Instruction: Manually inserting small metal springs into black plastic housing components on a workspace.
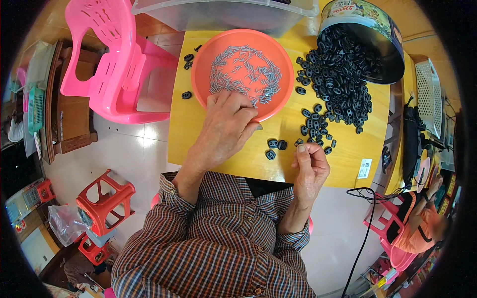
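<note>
My left hand [224, 124] reaches over the near rim of a round orange basin [198, 74]. Its fingers are bent together on a ring of small silver pieces [268, 84] that look like springs; the fingertips are partly hidden, so what they hold cannot be seen. My right hand [313, 166] is closed above the table's near edge, thumb and forefinger pinching a small black cord-lock part [299, 142]. Just left of it lie a few black two-hole cord locks [272, 144]. A large heap of the same black parts [338, 84] spreads out beyond my right hand.
The heap spills from a tipped round tin [392, 54] at the far right of the yellow table [233, 161]. A clear plastic bin [228, 15] stands behind the basin. A pink chair [117, 64] is at the left; a person in orange [420, 226] sits at the right.
</note>
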`<state>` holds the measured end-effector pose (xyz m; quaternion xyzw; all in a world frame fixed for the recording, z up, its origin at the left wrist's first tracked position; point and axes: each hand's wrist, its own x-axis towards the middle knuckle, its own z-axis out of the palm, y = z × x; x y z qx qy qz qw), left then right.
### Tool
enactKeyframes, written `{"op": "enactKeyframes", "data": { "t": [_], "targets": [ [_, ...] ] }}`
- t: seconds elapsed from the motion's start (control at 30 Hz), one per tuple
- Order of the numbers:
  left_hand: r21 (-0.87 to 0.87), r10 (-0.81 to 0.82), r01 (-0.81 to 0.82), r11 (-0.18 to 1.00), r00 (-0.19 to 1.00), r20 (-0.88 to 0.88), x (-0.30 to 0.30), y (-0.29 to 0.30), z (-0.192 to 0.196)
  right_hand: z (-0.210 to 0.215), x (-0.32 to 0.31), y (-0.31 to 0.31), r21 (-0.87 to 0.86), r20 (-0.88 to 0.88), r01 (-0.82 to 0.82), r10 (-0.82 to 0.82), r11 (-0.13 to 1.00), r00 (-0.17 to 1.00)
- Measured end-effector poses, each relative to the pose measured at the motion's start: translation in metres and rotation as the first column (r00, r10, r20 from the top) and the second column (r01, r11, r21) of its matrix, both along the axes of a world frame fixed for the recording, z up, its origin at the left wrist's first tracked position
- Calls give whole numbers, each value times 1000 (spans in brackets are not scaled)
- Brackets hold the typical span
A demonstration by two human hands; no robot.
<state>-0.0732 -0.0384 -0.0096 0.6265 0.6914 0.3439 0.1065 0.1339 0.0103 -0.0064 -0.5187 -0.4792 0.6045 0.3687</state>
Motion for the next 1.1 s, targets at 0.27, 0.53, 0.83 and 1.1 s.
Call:
{"op": "enactKeyframes", "data": {
  "t": [0.27, 0.53, 0.83, 1.1],
  "targets": [
    [61, -23, 21, 998, 999, 34, 0, -1, -4, 0, 0, 0, -20, 0, 2, -2, 1000, 1000],
    [63, -20, 20, 998, 1000, -3, -2, -2, 0, 1, 0, 1, -14, -19, -6, 5, 1000, 1000],
    [41, 22, -24, 999, 999, 40, -5, -4, 5, 1, -1, 0, -7, -14, 1, -1, 1000, 1000],
    [48, -30, 29, 998, 999, 30, -9, -5, 1, 1, -2, 0, 2, 3, 9, -9, 1000, 1000]
  ]
}}
